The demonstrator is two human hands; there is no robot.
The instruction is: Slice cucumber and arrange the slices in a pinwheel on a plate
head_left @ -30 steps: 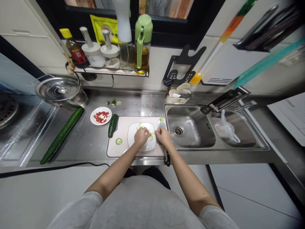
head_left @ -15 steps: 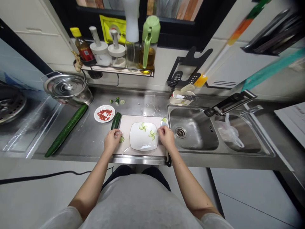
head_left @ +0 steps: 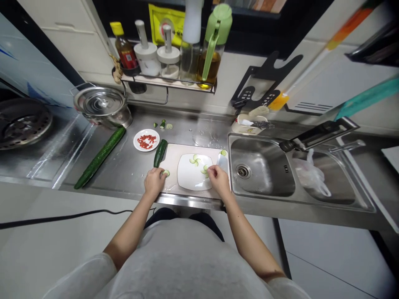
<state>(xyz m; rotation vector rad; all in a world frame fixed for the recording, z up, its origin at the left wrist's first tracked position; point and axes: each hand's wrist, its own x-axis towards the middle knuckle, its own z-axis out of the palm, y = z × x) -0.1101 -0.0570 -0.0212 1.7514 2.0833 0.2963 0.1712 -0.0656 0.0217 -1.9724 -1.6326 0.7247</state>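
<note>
Left hand [head_left: 153,182] had reached the slice [head_left: 167,172], mid-frame — grip unclear; right hand [head_left: 218,179], fingertips together — a low brush risked scattering the petals [head_left: 205,170].

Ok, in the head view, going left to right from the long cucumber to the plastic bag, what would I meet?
Long cucumber, round plate, cucumber slice, square plate, right hand, sink drain, plastic bag.

The table [head_left: 134,174] is smooth, shiny metal. The square plate [head_left: 190,178] looks glossy and smooth, the cutting board [head_left: 173,155] beneath it matter. From the plate, polished metal forms the lidded pot [head_left: 102,108] at ten o'clock; at three, crinkled translucent plastic, a bag [head_left: 311,173]; at six, matt cloth, the shirt [head_left: 171,261].
</note>
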